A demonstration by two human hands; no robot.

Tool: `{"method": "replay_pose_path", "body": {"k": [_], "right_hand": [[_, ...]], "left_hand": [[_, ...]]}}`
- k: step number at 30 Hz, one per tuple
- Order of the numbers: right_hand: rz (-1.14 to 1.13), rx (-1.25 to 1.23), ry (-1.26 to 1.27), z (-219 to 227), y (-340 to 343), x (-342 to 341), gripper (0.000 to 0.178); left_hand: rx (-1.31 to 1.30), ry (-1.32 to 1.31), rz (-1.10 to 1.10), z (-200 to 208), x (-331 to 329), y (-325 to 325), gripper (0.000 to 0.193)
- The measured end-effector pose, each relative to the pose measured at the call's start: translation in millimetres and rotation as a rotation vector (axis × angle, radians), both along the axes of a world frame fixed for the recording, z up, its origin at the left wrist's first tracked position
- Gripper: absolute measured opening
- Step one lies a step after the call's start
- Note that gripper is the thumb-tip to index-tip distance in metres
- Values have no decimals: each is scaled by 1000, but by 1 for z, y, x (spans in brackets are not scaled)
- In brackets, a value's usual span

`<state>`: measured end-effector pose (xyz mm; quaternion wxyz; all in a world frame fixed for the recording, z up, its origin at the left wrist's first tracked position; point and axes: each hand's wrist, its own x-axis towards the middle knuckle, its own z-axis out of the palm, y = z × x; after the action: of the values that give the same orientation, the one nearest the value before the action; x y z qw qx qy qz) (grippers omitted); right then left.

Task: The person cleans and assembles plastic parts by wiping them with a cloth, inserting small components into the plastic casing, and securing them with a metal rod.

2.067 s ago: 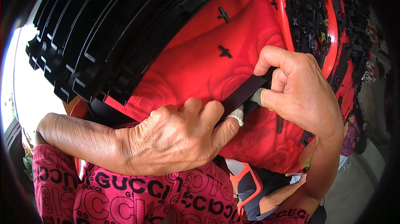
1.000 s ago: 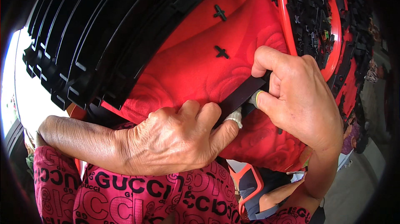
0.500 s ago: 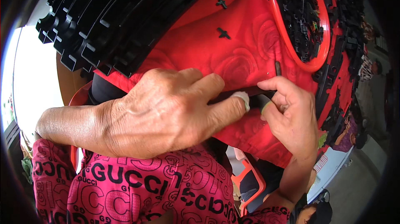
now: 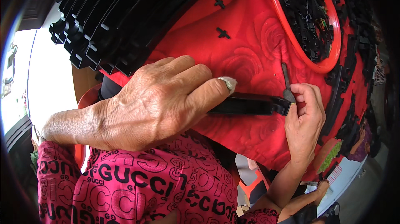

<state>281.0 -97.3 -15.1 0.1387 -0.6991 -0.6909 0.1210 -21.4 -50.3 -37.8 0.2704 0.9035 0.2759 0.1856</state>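
Observation:
My left hand, with a white wrap on the thumb tip, is closed over a long black plastic strip. The strip's notched end points right, beneath my right hand's fingertips. My right hand pinches a small dark tool with a thin shaft that points away from me; its exact kind is unclear. My right thumb lies at the strip's end, where I cannot tell whether it touches. Below everything spreads a red rose-patterned cloth.
Stacked long black plastic strips fill the far left. At far right, a red-rimmed basin holds many small black pieces. Two small black cross-shaped pieces lie on the cloth. More black parts line the right edge. Another person's arm shows lower right.
My right hand has moved right and slightly down with the tool. The black strip has turned, so its side and notched end show more. My left hand has shifted slightly left.

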Motion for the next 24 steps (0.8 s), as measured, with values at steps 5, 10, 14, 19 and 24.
{"method": "replay_pose_path", "body": {"k": [5, 10, 14, 19, 24], "right_hand": [[16, -17, -195, 10, -2, 0, 35], [-151, -109, -31, 14, -5, -4, 40], [-216, 26, 294, 12, -15, 1, 48], [-112, 454, 545, 20, -25, 10, 20], [155, 645, 358, 38, -22, -6, 31]], "left_hand": [[-115, -161, 60, -4, 0, 5, 61], [76, -250, -59, -9, -12, 6, 38], [140, -255, -36, -18, -8, -5, 37], [116, -202, -56, -15, -6, -7, 38], [109, -190, -43, -15, -2, -8, 29]]}}
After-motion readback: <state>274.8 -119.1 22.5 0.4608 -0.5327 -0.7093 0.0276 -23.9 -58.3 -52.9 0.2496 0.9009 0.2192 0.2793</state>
